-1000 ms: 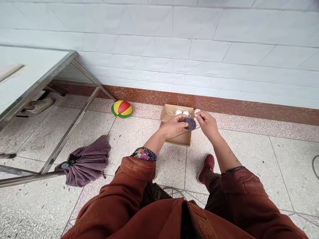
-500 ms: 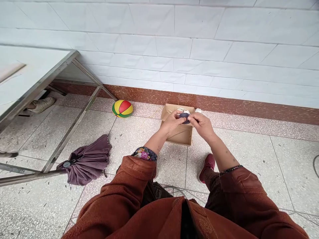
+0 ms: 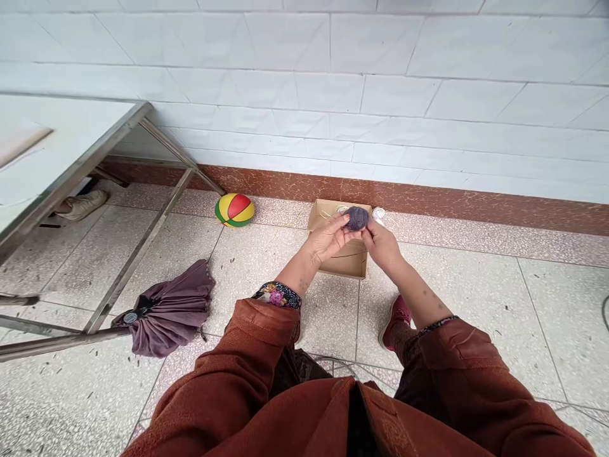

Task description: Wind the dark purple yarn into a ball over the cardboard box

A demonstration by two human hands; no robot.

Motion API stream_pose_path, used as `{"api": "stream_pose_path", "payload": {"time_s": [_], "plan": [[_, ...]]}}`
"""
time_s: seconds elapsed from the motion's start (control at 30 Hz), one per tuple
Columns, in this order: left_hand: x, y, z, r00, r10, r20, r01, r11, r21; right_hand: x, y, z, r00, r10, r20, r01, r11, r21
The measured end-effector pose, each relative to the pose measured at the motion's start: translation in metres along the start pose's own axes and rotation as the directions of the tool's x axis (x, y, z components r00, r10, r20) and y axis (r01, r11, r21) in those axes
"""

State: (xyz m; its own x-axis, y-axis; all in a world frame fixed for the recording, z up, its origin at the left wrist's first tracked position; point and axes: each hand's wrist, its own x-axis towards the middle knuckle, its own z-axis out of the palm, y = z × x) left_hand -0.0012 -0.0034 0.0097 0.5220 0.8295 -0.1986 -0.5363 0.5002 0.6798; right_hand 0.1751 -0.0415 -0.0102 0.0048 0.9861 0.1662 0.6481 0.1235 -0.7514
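My left hand (image 3: 330,238) holds a ball of dark grey-purple yarn (image 3: 356,218), its fingers curled under and around the left side. At the ball's right edge my right hand (image 3: 382,244) is closed, thumb and fingers pinched together on the yarn; the fingertips are partly hidden. Both hands are above an open cardboard box (image 3: 343,266) on the floor. A dark strand of yarn (image 3: 349,255) crosses the box's near part. White cord (image 3: 340,209) shows in its far part, partly covered by the ball. A white ball of yarn (image 3: 379,213) lies just right of the box.
A striped toy ball (image 3: 235,210) rests near the wall. Left of me a folded purple umbrella (image 3: 174,311) lies by the metal frame of a table (image 3: 71,120). Another person's shoe (image 3: 84,205) shows beneath that table. A cable (image 3: 605,312) is at the far right.
The yarn ball has turned and risen slightly, showing more of its side. My left fingers have opened out beneath it, and my right hand has dropped a little lower beside it.
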Motion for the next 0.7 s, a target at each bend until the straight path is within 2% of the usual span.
{"api": "stream_pose_path", "payload": {"time_s": [0.13,0.2,0.3,0.37,0.47,0.53,0.63,0.7], "plan": [[0.008,-0.002,-0.005,0.973,0.097,-0.210,-0.065,0.986,0.155,-0.005,-0.017,-0.008,0.980,-0.110,0.165,0.096,0.991,0.089],[0.009,-0.004,-0.007,0.954,0.130,-0.271,-0.049,0.956,0.288,-0.004,-0.024,-0.016,0.970,-0.164,0.178,0.130,0.974,0.185],[0.005,-0.005,-0.006,0.967,0.137,-0.213,-0.026,0.891,0.453,0.002,-0.023,-0.025,0.982,-0.174,0.071,0.149,0.950,0.273],[0.001,-0.006,-0.004,0.992,0.065,-0.113,-0.002,0.874,0.487,0.006,-0.017,-0.028,0.989,-0.145,-0.020,0.145,0.952,0.269],[-0.005,-0.006,0.001,0.995,-0.102,0.009,0.091,0.920,0.380,0.012,-0.004,-0.027,0.990,-0.097,-0.099,0.117,0.966,0.230],[-0.008,-0.004,0.005,0.990,-0.135,0.041,0.121,0.961,0.249,0.013,0.004,-0.023,0.993,-0.050,-0.105,0.073,0.971,0.226],[-0.009,0.001,0.008,0.998,-0.056,0.020,0.053,0.993,0.108,0.011,0.008,-0.014,0.999,0.034,-0.038,-0.025,0.976,0.217],[-0.007,0.004,0.009,1.000,0.015,-0.023,-0.013,0.997,0.074,0.007,0.005,-0.009,0.999,0.016,0.046,-0.025,0.979,0.201]]}}
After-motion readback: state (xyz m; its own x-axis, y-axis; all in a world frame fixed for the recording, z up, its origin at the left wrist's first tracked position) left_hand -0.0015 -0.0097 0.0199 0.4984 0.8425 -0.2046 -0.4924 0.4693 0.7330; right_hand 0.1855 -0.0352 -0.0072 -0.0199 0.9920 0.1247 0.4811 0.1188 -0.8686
